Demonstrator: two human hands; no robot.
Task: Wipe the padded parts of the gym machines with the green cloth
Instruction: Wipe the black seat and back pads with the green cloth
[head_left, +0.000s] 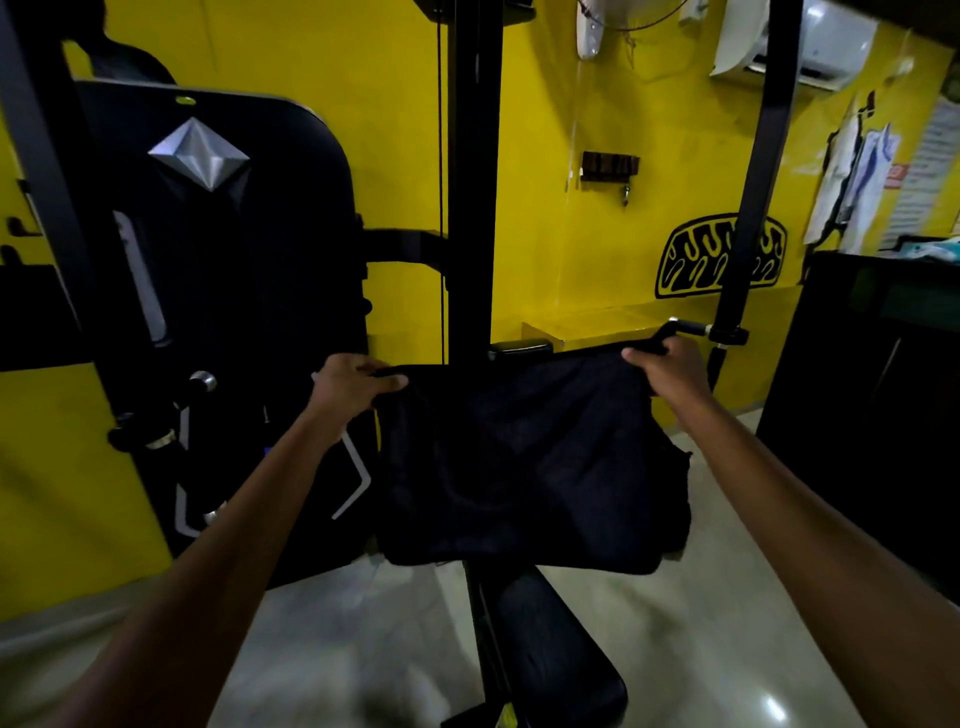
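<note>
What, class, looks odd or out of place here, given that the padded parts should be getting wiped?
The cloth touches no pad: left hand and right hand each grip a top corner, holding it spread in the air above the padded seat. It also looks nearly black, not green, perhaps from dim light.

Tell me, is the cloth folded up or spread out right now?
Spread out. The left hand and right hand each pinch a top corner, and the cloth hangs as a flat sheet between them.
</note>
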